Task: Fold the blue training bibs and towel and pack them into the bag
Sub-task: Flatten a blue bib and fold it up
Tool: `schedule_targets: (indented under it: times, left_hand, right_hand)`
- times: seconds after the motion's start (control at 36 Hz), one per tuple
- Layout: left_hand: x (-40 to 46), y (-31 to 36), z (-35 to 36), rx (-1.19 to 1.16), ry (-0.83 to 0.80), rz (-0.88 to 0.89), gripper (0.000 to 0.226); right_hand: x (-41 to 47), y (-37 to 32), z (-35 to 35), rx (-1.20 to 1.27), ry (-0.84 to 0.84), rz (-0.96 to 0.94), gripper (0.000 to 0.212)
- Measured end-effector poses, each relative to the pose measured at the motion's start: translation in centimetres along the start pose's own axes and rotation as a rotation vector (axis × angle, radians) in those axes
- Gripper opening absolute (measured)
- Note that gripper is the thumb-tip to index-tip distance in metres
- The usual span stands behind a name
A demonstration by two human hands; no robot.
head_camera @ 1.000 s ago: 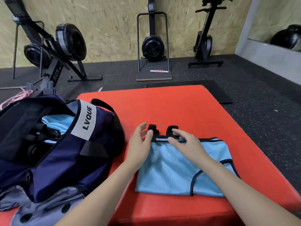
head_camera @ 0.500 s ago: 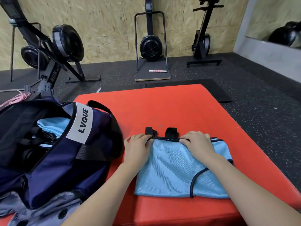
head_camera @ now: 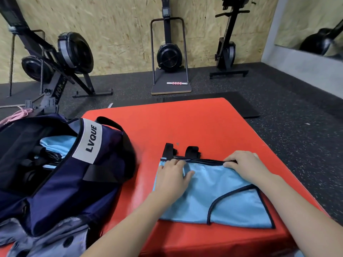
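A light blue training bib [head_camera: 219,197] with black trim lies flat on the red mat [head_camera: 185,123]. Two black straps stick out past its far edge. My left hand [head_camera: 173,178] grips the bib's far left corner, fingers curled over the fabric. My right hand [head_camera: 245,166] pinches the far edge further right, fingers bent onto the black hem. The navy bag [head_camera: 74,182] stands open on the left, with light blue fabric [head_camera: 57,145] and black straps inside.
Rowing machines [head_camera: 55,62] stand along the wooden wall behind the mat. A board with a pink roller [head_camera: 176,83] lies on the dark floor. A black floor mat [head_camera: 241,104] sits beyond the red mat's far right corner.
Both hands came down from hovering over the straps onto the bib's far edge and took hold of it. The right hand slid right along the hem.
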State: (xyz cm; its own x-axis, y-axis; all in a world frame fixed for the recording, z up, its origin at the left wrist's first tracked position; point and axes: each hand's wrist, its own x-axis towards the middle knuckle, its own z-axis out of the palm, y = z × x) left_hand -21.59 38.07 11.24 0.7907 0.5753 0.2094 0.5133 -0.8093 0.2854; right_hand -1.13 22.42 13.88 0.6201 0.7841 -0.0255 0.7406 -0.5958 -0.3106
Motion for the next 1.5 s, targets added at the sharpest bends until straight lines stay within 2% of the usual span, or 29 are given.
schedule_targets:
  times: [0.08, 0.22, 0.31, 0.42, 0.58, 0.81, 0.92, 1.0, 1.08, 1.22, 1.33, 1.5]
  left_hand:
    - [0.4, 0.6, 0.3, 0.016, -0.058, -0.035, 0.056]
    - [1.0, 1.4, 1.3, 0.002, -0.204, -0.015, 0.075]
    - [1.2, 2.0, 1.6, 0.084, -0.242, 0.022, 0.077]
    - [1.3, 2.9, 1.9, 0.144, -0.277, 0.076, 0.072]
    - [0.3, 3.2, 1.4, 0.135, -0.311, 0.102, 0.070]
    - [-3.9, 0.8, -0.8, 0.060, -0.228, 0.207, 0.070]
    - [-7.2, -0.9, -1.6, 0.011, -0.162, 0.289, 0.070]
    - [-10.0, -1.9, -2.3, -0.062, -0.144, 0.319, 0.070]
    - [-12.6, -2.6, -3.2, -0.137, -0.177, 0.315, 0.067]
    - [-15.4, -4.1, -4.2, -0.174, -0.245, 0.327, 0.069]
    - [-16.9, -4.8, -4.5, -0.197, -0.241, 0.300, 0.049]
    - [-18.1, -4.2, -4.3, -0.171, -0.168, 0.230, 0.019]
  right_hand:
    - [-1.0, 0.2, -0.7, 0.060, -0.078, 0.022, 0.008]
    - [-2.9, -0.8, -0.4, 0.133, -0.237, -0.010, 0.030]
    - [-4.1, -2.1, 0.3, 0.164, -0.289, -0.041, 0.044]
    - [-5.1, -3.3, 0.6, 0.168, -0.320, -0.046, 0.048]
    - [-6.0, -3.5, 0.5, 0.092, -0.297, -0.055, 0.050]
    - [-8.2, -2.4, -0.2, -0.014, -0.181, -0.112, 0.045]
    - [-9.5, -1.9, 0.4, 0.064, -0.098, -0.245, 0.032]
    - [-10.9, -2.0, 1.1, 0.121, -0.095, -0.351, 0.028]
    - [-12.4, -2.4, 1.7, 0.107, -0.105, -0.391, 0.031]
    - [-14.7, -2.6, 2.5, 0.079, -0.110, -0.382, 0.049]
    - [-16.1, -2.8, 2.4, 0.002, -0.106, -0.399, 0.057]
    - [-17.6, -3.0, 3.0, -0.092, -0.060, -0.470, 0.036]
